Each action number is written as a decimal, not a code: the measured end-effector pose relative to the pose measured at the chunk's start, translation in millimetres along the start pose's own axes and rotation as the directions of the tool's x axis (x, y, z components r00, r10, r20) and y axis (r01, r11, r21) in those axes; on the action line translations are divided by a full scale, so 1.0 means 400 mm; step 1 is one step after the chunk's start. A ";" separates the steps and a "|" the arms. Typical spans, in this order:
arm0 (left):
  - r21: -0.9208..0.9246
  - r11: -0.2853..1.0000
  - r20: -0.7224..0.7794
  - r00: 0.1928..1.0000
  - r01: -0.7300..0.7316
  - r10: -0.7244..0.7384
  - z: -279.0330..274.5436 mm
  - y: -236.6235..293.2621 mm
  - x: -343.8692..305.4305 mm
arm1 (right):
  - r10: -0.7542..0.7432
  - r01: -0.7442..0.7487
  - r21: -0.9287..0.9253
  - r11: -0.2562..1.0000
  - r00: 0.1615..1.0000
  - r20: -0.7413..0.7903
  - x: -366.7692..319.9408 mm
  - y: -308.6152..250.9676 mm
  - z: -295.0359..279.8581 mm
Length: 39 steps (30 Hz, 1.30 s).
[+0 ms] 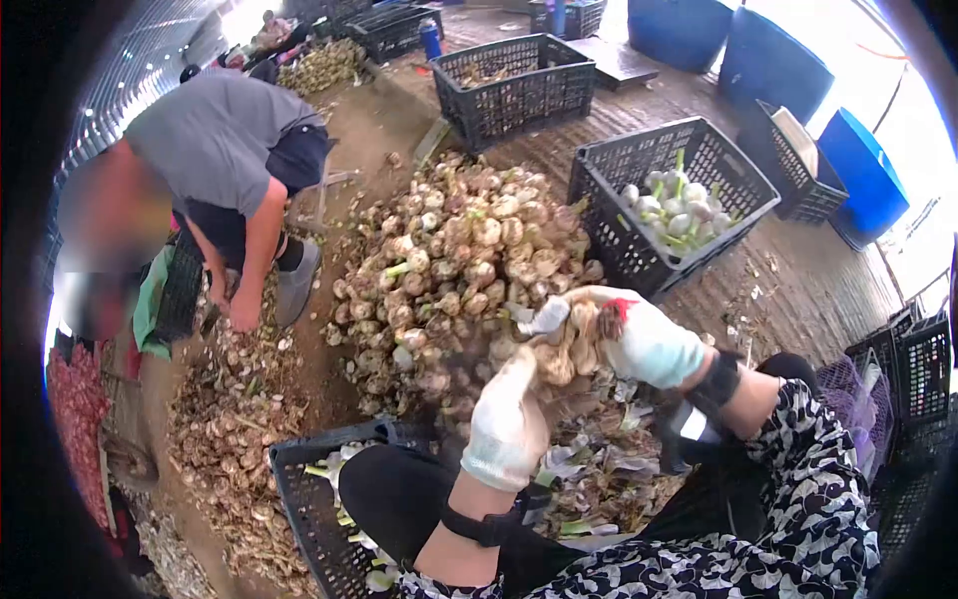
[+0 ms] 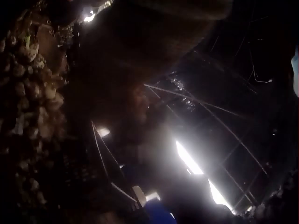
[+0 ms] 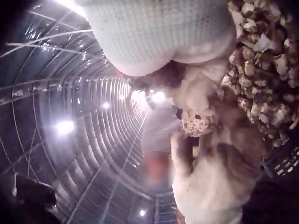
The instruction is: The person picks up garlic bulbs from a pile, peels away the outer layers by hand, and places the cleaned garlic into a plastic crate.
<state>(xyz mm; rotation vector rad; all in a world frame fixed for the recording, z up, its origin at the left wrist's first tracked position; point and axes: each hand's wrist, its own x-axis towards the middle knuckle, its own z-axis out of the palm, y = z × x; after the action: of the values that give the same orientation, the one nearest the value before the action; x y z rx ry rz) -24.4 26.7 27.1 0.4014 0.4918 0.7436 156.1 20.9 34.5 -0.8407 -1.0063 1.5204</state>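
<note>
Both hands wear pale gloves and meet over the front of a big heap of garlic bulbs (image 1: 479,250). Between them is a small cluster of garlic bulbs (image 1: 564,354) with dry, brownish skins. My right hand (image 1: 649,339) grips the cluster from the right, close to a dark root tuft and a red patch on the glove. From the lower left, my left hand (image 1: 507,424) holds the near side of it. In the right wrist view, a bulb's speckled root end (image 3: 198,122) shows between the gloves. The left wrist view is very dark.
A black crate (image 1: 674,205) with cleaned white bulbs stands right of the heap, another crate (image 1: 514,90) behind. By my left knee is a crate (image 1: 299,479) with trimmed bulbs. Peelings (image 1: 609,469) lie between my legs. Another person (image 1: 230,150) bends over garlic at left.
</note>
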 end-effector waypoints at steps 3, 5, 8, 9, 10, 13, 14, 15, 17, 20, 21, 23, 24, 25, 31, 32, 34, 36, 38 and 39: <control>0.088 0.995 -0.014 0.999 -0.050 0.051 0.033 -0.037 -0.012 | -0.056 0.054 -0.032 0.998 0.995 -0.085 -0.076 -0.025 0.007; 0.199 0.971 -0.072 0.986 -0.134 0.151 0.048 -0.060 -0.012 | 0.010 0.011 0.084 0.996 0.967 -0.253 -0.120 -0.018 0.013; 0.682 0.669 -0.053 0.893 -0.295 0.447 0.058 -0.094 -0.017 | 0.135 -0.145 -0.008 0.989 0.941 -0.310 -0.163 0.005 0.021; 0.797 0.474 0.081 0.845 -0.374 0.529 0.059 -0.103 -0.016 | 0.062 -0.074 -0.020 0.997 0.935 -0.350 -0.163 0.005 0.045; 0.861 0.254 0.230 0.784 -0.440 0.577 0.060 -0.112 -0.014 | 0.046 -0.056 -0.014 0.998 0.925 -0.378 -0.158 0.001 0.058; 0.827 0.341 0.172 0.779 -0.446 0.603 0.059 -0.132 -0.005 | 0.011 0.029 0.086 0.996 0.907 -0.422 -0.146 0.022 0.050; 0.828 0.341 0.172 0.781 -0.445 0.601 0.058 -0.131 -0.004 | 0.066 -0.060 0.026 0.998 0.906 -0.418 -0.152 -0.004 0.055; 0.836 0.299 0.204 0.768 -0.459 0.608 0.056 -0.129 -0.004 | 0.122 -0.150 -0.033 0.988 0.901 -0.416 -0.156 -0.023 0.057; 0.845 0.257 0.234 0.757 -0.469 0.610 0.049 -0.126 -0.004 | 0.121 -0.150 -0.043 0.988 0.912 -0.393 -0.157 -0.034 0.054; 0.815 0.324 0.208 0.765 -0.481 0.610 0.040 -0.121 -0.005 | 0.077 -0.098 -0.049 0.994 0.940 -0.331 -0.159 -0.018 0.037; 0.824 0.263 0.252 0.740 -0.502 0.624 0.037 -0.117 -0.005 | 0.107 -0.136 -0.078 0.988 0.946 -0.306 -0.160 -0.035 0.038; 0.828 0.201 0.295 0.713 -0.523 0.635 0.036 -0.114 -0.006 | 0.138 -0.174 -0.108 0.979 0.950 -0.280 -0.160 -0.057 0.039; 0.825 0.188 0.310 0.705 -0.533 0.638 0.037 -0.112 -0.011 | 0.156 -0.183 -0.085 0.979 0.954 -0.256 -0.160 -0.063 0.039; 0.821 0.175 0.325 0.697 -0.544 0.640 0.038 -0.110 -0.015 | 0.173 -0.192 -0.062 0.980 0.957 -0.231 -0.160 -0.067 0.040; 0.813 0.102 0.388 0.664 -0.574 0.640 0.049 -0.097 -0.024 | 0.217 -0.226 -0.015 0.974 0.951 -0.220 -0.161 -0.077 0.043; 0.813 0.102 0.388 0.664 -0.574 0.640 0.051 -0.097 -0.023 | 0.217 -0.226 -0.015 0.974 0.951 -0.221 -0.161 -0.077 0.042; 0.811 0.083 0.390 0.642 -0.579 0.660 0.056 -0.097 -0.022 | 0.250 -0.251 0.023 0.968 0.949 -0.193 -0.162 -0.074 0.037; 0.829 0.081 0.370 0.651 -0.554 0.663 0.057 -0.091 -0.021 | 0.198 -0.194 0.039 0.980 0.971 -0.132 -0.165 -0.048 0.019; 0.843 0.219 0.227 0.695 -0.491 0.682 0.044 -0.084 -0.011 | 0.093 -0.089 0.060 0.994 0.993 -0.078 -0.167 -0.031 0.023; 0.836 0.222 0.229 0.687 -0.501 0.689 0.037 -0.078 -0.013 | 0.093 -0.080 0.115 0.990 0.990 -0.106 -0.168 -0.035 0.033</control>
<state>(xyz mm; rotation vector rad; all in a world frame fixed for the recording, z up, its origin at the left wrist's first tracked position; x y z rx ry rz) -2.8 -0.5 24.6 1.5964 0.9213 1.2923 161.1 -46.6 52.5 -0.8894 -0.8058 1.5701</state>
